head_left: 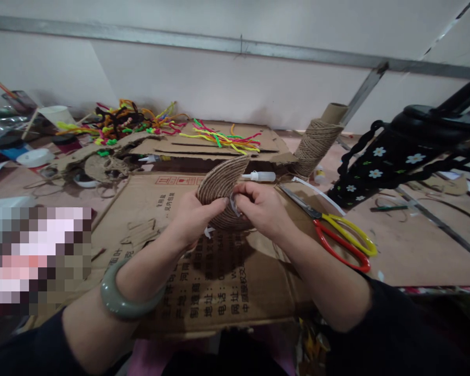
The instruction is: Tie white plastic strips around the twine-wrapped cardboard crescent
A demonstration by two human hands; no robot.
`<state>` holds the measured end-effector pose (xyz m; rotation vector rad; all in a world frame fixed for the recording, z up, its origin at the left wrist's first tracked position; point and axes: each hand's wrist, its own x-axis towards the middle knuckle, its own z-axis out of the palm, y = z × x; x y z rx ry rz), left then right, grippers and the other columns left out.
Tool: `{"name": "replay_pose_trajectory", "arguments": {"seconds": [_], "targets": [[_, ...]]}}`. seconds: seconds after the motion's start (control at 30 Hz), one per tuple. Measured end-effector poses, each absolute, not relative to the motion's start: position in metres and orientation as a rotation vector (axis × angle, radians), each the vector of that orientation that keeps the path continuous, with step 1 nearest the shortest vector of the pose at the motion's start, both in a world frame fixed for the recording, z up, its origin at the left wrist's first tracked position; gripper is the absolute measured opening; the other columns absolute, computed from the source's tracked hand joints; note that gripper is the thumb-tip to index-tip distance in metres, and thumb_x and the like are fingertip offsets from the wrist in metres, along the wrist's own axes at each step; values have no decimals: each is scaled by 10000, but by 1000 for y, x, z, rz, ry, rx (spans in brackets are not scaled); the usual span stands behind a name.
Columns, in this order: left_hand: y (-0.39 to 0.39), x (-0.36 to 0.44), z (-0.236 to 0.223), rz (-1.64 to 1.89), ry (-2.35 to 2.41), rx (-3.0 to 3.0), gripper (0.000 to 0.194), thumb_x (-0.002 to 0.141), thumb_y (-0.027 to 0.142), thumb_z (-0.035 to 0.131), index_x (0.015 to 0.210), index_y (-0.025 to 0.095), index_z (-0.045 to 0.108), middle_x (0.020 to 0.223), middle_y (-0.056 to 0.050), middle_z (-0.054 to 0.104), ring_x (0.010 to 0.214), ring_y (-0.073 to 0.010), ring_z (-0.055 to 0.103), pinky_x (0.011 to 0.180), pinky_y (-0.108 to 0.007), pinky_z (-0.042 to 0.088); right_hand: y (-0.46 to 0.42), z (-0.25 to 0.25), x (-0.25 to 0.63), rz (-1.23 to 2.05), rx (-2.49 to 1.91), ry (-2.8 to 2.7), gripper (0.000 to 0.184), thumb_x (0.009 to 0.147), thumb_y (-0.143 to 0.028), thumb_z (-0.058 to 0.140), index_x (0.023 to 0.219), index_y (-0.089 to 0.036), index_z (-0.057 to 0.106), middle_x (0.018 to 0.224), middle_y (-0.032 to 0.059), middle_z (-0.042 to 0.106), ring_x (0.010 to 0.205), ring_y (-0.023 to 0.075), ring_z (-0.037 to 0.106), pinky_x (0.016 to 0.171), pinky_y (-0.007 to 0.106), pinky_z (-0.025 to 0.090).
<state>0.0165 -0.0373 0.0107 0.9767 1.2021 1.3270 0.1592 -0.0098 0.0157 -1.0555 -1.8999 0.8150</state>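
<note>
My left hand (191,214) grips a piece of coiled brown twine (221,180), its thumb lying across the ridged, curved face. At that same face, my right hand (264,209) pinches a small whitish, translucent scrap (234,205) between thumb and fingers. The exact kind of scrap is too small to tell. Both hands are held close together above a flattened cardboard sheet (266,292) with printed characters. A white bottle with a narrow nozzle (263,176) lies just behind them. Open scissors (340,230) with red and yellow handles rest to the right of my right hand.
A spool of twine (317,143) stands at the back right, beside a black flowered tumbler (384,151). Colourful pipe cleaners (223,137) lie on raised cardboard behind. More are heaped at the back left (125,120), near paint jars (65,142). A pixelated patch covers the left side.
</note>
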Motion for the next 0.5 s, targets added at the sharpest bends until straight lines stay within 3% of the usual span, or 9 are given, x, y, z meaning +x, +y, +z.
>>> {"name": "replay_pose_trajectory", "arguments": {"seconds": [0.5], "targets": [[-36,15,10,1348,1175,902,258,558,226,772,780,109,710,727,-52,710,671,-169,645,675,-300,527,-7,14,160,774,-1057,-1887,129,769,-204,529,789,-164,650,636,-19,609,594,100,537,590,231,413]]}}
